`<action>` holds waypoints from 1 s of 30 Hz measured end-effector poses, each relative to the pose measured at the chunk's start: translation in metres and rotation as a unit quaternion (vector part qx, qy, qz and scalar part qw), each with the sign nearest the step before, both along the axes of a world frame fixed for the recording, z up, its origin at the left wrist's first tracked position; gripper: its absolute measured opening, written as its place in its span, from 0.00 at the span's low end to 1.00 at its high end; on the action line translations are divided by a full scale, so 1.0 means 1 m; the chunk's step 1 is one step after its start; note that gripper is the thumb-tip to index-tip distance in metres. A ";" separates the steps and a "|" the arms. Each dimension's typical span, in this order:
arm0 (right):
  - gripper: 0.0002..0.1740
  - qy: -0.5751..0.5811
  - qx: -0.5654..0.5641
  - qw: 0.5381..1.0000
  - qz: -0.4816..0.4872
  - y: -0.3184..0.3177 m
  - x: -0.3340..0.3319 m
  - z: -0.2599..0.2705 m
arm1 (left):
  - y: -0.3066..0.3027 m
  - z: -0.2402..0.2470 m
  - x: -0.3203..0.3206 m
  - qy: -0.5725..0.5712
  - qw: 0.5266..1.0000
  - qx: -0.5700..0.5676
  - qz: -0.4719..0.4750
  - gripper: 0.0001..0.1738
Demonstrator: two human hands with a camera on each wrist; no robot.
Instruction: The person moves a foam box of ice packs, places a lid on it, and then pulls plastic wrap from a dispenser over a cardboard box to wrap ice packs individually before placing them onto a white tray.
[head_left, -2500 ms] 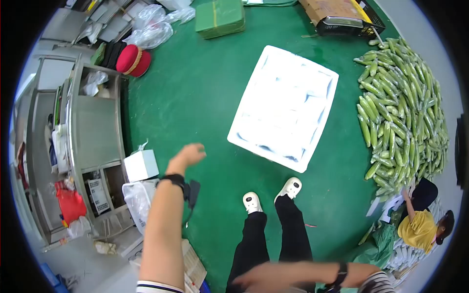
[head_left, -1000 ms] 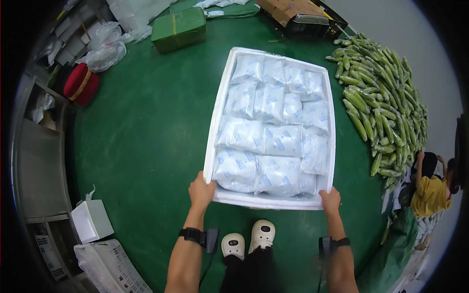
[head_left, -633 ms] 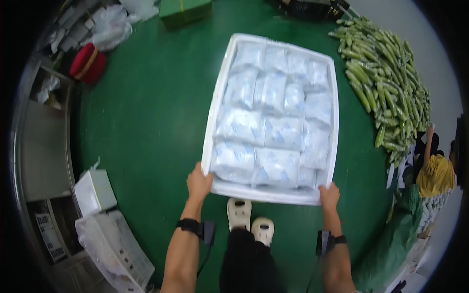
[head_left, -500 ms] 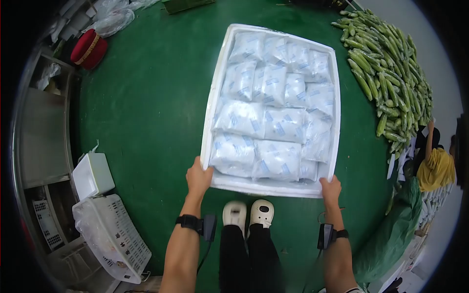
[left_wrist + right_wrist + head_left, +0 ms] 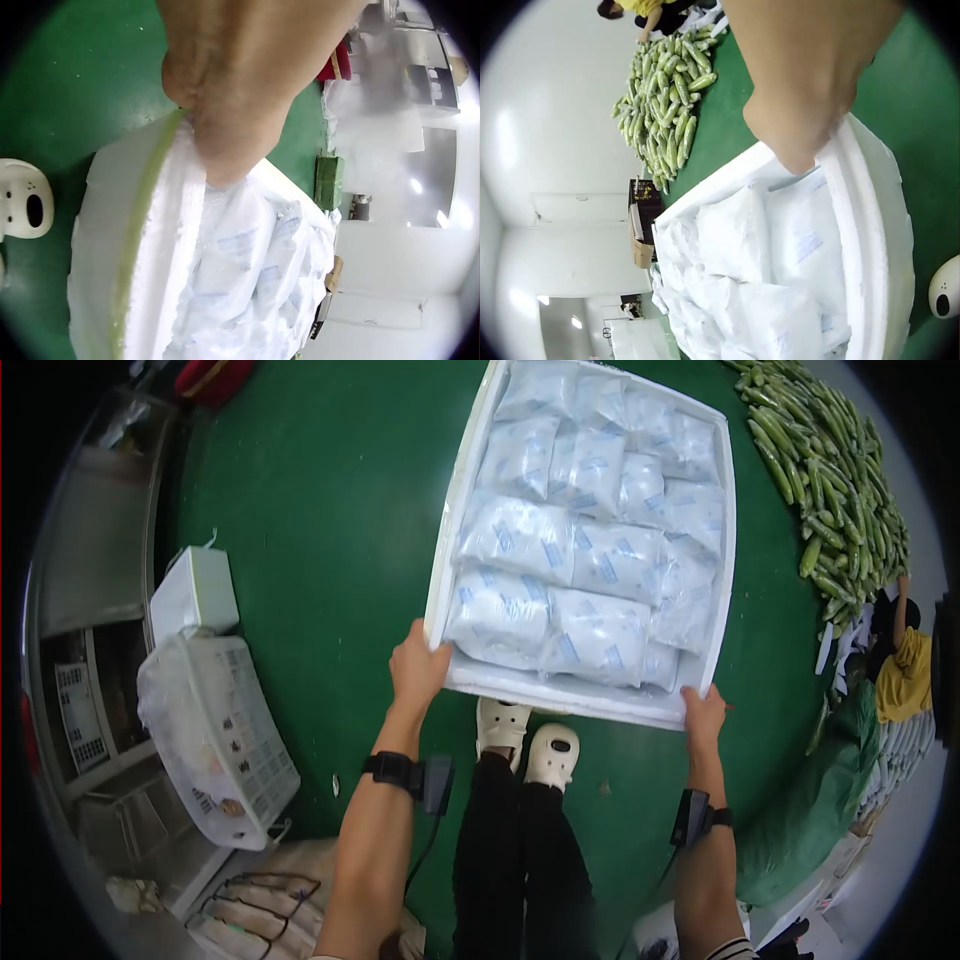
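Note:
Both hands hold a white foam box (image 5: 600, 698) by its near corners, in front of the person's legs. The left hand (image 5: 418, 662) grips the near left corner; in the left wrist view its fingers (image 5: 232, 154) go over the rim. At the near right corner the right hand (image 5: 704, 712) grips the rim, thumb side inward, as the right wrist view also shows. Inside the box lie rows of clear-wrapped white packs (image 5: 600, 635) with blue print. The box's underside is hidden in the head view.
A heap of wrapped green cobs or gourds (image 5: 835, 490) lies at right, near a person in yellow (image 5: 905, 675) and a green sack (image 5: 815, 800). At left stand a white plastic basket (image 5: 265, 745), a white box (image 5: 200, 590) and a metal cabinet (image 5: 95, 550). Cream clogs (image 5: 550, 755) show below.
First the hands were off the box; then they took its near corners. Since then the feet have stepped, and the surroundings slide upward in view while both hands keep their grip.

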State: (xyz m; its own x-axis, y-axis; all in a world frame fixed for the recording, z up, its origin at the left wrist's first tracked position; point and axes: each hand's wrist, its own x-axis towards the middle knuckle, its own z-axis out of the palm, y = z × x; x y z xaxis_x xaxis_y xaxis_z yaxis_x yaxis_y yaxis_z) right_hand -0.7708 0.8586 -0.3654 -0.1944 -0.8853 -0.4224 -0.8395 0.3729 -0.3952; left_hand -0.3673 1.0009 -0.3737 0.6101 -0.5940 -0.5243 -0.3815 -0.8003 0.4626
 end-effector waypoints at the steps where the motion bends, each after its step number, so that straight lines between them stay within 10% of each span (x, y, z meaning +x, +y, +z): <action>1: 0.22 -0.003 0.005 1.000 -0.008 0.000 0.001 0.008 | -0.002 0.005 -0.001 0.001 1.000 0.005 -0.003 0.24; 16: 0.20 -0.087 -0.012 0.990 -0.108 -0.003 -0.038 -0.016 | -0.048 0.007 -0.010 0.003 0.999 -0.021 -0.031 0.26; 30: 0.20 0.005 0.030 0.998 -0.058 0.101 -0.052 0.008 | 0.060 0.022 -0.050 0.055 0.996 0.004 0.068 0.28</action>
State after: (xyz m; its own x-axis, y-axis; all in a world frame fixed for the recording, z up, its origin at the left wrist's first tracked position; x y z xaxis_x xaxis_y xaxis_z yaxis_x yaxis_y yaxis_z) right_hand -0.8230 0.9598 -0.3571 -0.2991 -0.8297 -0.4714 -0.7925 0.4911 -0.3615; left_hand -0.4169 1.0608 -0.3516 0.6234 -0.5048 -0.5972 -0.2163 -0.8452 0.4887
